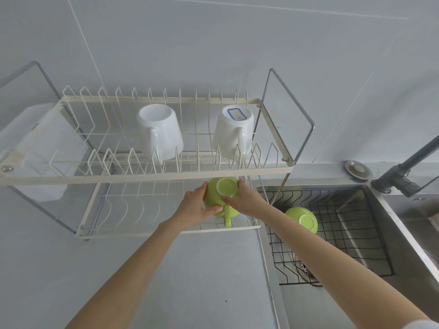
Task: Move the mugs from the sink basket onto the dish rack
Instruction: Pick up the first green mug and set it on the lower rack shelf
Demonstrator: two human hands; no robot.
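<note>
A green mug (pixel 225 189) is upside down over the right end of the dish rack's lower tier (pixel 133 231), its handle pointing toward me. My left hand (pixel 197 206) grips its left side and my right hand (pixel 244 198) its right side. A second green mug (pixel 301 219) lies upside down in the black wire sink basket (pixel 332 245). Two white mugs stand upside down on the rack's upper tier (pixel 147 175): one in the middle (pixel 159 129), one at the right (pixel 234 129) with a blue-edged label on its base.
The steel sink (pixel 403 233) lies to the right, with a grey faucet (pixel 403 172) at its far corner and a round cap (pixel 357 169) behind it. A white cutting board (pixel 40 143) leans at the rack's left end. Grey counter stretches in front.
</note>
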